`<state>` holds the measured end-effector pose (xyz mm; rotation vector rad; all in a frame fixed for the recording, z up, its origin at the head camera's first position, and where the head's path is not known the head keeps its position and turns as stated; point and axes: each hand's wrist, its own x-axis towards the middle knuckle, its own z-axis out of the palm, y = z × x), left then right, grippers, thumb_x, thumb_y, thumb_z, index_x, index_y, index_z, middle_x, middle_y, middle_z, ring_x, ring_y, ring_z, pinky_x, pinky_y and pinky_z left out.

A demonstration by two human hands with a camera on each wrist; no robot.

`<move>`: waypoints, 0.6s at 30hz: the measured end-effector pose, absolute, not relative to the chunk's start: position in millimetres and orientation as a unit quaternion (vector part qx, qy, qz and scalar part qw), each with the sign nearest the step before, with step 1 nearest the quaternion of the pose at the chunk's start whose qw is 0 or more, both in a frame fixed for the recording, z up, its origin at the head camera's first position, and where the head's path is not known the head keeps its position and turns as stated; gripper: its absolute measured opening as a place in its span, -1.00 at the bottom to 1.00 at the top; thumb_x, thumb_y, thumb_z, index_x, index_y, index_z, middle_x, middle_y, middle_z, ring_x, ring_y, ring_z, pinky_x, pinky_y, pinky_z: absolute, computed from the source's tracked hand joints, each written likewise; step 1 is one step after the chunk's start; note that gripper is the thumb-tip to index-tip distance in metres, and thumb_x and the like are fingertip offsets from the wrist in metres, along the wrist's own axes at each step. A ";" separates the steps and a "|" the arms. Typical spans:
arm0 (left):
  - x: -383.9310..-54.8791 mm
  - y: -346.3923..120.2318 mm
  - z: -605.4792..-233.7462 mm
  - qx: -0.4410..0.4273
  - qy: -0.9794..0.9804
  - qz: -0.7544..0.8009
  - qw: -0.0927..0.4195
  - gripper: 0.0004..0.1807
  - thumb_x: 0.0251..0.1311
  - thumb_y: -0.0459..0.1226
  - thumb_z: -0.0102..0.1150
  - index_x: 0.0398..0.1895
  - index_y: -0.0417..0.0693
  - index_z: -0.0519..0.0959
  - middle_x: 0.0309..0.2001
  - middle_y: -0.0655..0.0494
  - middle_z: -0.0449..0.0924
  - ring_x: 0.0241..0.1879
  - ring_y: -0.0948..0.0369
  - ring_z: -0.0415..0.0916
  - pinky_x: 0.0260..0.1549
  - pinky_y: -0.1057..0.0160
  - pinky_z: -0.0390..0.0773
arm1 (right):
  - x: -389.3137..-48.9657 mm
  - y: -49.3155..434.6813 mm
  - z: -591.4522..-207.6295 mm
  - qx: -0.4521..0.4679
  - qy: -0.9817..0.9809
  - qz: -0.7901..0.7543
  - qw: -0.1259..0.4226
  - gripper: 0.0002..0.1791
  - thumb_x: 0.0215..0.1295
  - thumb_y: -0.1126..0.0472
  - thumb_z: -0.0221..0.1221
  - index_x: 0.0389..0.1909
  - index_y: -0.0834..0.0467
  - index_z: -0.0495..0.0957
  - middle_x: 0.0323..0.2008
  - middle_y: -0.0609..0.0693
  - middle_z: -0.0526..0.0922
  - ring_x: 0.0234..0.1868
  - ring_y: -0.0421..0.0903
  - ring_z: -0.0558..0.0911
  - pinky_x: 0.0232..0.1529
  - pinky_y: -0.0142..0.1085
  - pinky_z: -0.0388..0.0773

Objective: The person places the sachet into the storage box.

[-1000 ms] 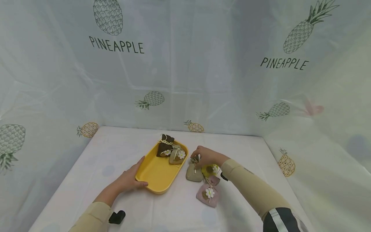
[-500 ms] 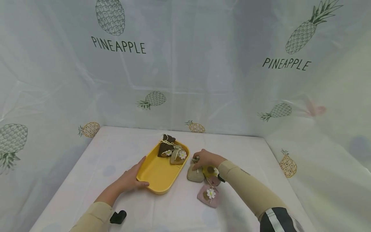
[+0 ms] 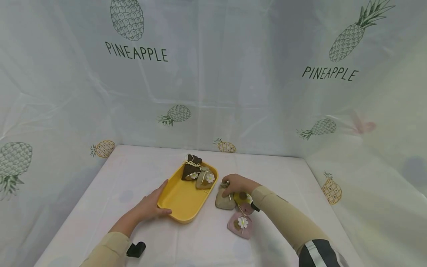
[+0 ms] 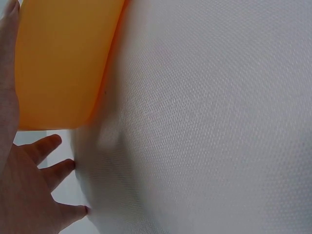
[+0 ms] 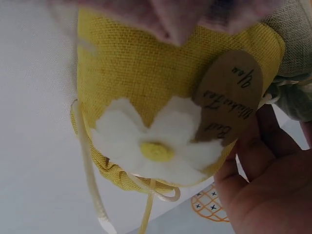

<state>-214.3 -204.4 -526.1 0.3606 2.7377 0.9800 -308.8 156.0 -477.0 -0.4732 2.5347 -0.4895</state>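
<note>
My left hand [image 3: 148, 205] rests against the near left corner of a yellow tray [image 3: 181, 205], thumb at the near end. Its other fingers look straight and spread in the left wrist view. Inside the tray's far end lie a dark brown drawstring pouch [image 3: 189, 171] and a tan one [image 3: 203, 181] with white flowers. To the tray's right, my right hand [image 3: 237, 183] pinches the gathered neck of a grey-green drawstring pouch [image 3: 224, 201]. Beneath that wrist is a yellow pouch [image 5: 146, 63] with a white flower and an oval tag, partly hidden in the head view.
A pink pouch [image 3: 239, 227] with a white flower lies nearer to me, just below the yellow one. White cloth [image 3: 160, 244] covers the table. Pineapple-printed sheeting [image 3: 213, 81] hangs behind and at both sides. A small black piece [image 3: 136, 249] sits beside my left wrist.
My right hand has settled lower over the grey-green pouch's neck, and its wrist now covers more of the pink pouch's top. The left hand and tray keep their places.
</note>
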 end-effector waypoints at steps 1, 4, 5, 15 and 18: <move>-214.2 -204.2 -525.7 0.122 0.929 0.332 0.106 0.31 -0.09 0.15 0.46 0.58 -0.02 -0.18 0.46 -0.23 0.08 0.37 -0.22 0.11 0.20 -0.44 0.03 | -308.2 156.1 -476.7 -0.180 0.933 -0.182 0.252 -0.35 0.02 -0.02 0.44 0.15 0.11 0.55 0.06 -0.03 0.57 0.08 -0.06 0.50 0.15 -0.09 0.44; -214.1 -203.8 -524.5 0.122 0.929 0.332 0.109 0.30 -0.09 0.15 0.46 0.57 -0.03 -0.18 0.46 -0.24 0.07 0.38 -0.23 0.10 0.20 -0.45 0.01 | -306.3 156.3 -475.4 -0.197 0.932 -0.184 0.243 -0.38 -0.02 0.01 0.47 0.11 0.10 0.57 -0.04 -0.08 0.58 -0.07 -0.12 0.51 0.01 -0.16 0.50; -214.1 -203.8 -524.5 0.122 0.929 0.332 0.109 0.31 -0.09 0.16 0.46 0.57 -0.03 -0.18 0.46 -0.24 0.07 0.38 -0.23 0.10 0.19 -0.46 0.00 | -305.7 156.2 -474.9 -0.202 0.930 -0.186 0.242 -0.40 -0.03 0.03 0.47 0.08 0.10 0.58 -0.08 -0.09 0.58 -0.12 -0.13 0.51 -0.04 -0.18 0.52; -214.5 -204.5 -525.4 0.120 0.930 0.331 0.110 0.30 -0.09 0.15 0.46 0.57 -0.02 -0.18 0.47 -0.23 0.07 0.38 -0.23 0.09 0.19 -0.49 -0.04 | -304.4 159.2 -461.8 -0.268 0.918 -0.193 0.219 -0.62 -0.09 0.20 0.48 -0.19 -0.02 0.61 -0.25 -0.19 0.55 -0.22 -0.17 0.49 -0.18 -0.24 0.51; -215.0 -204.4 -526.0 0.122 0.929 0.332 0.108 0.30 -0.09 0.15 0.46 0.57 -0.02 -0.18 0.46 -0.23 0.07 0.38 -0.23 0.10 0.19 -0.48 -0.02 | -305.8 160.3 -453.5 -0.294 0.911 -0.195 0.212 -0.63 -0.09 0.25 0.47 -0.22 -0.04 0.60 -0.28 -0.21 0.56 -0.25 -0.18 0.50 -0.21 -0.26 0.51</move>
